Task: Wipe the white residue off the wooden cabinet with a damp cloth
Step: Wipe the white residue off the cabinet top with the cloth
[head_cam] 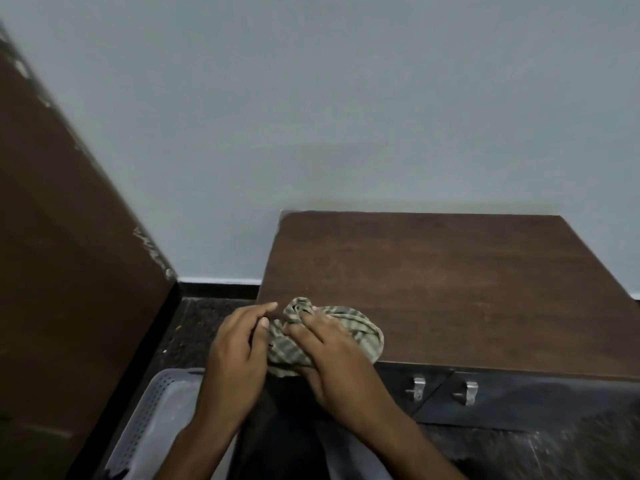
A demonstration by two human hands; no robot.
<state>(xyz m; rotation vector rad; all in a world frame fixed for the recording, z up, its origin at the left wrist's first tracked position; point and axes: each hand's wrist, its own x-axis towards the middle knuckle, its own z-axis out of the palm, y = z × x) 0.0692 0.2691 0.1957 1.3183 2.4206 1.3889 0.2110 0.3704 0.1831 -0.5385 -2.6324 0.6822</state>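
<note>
I see pale grey-blue wall (346,116) filling upper view — plain, evenly lit, dim overall. Black skirting strip (218,281) runs along wall base. Dark speckled floor (194,327) below it, few light specks scattered. At left, tall dark brown wooden panel (62,237) leans across frame, edge chipped pale in places. Lower left, white perforated plastic basket (152,410) sits on floor near panel — contents I cannot tell. Light soft, no strong shadows.

Bystanders around the work spot

A perforated grey basket (152,410) sits on the dark floor (194,327), under a pale blue wall (311,116).
</note>
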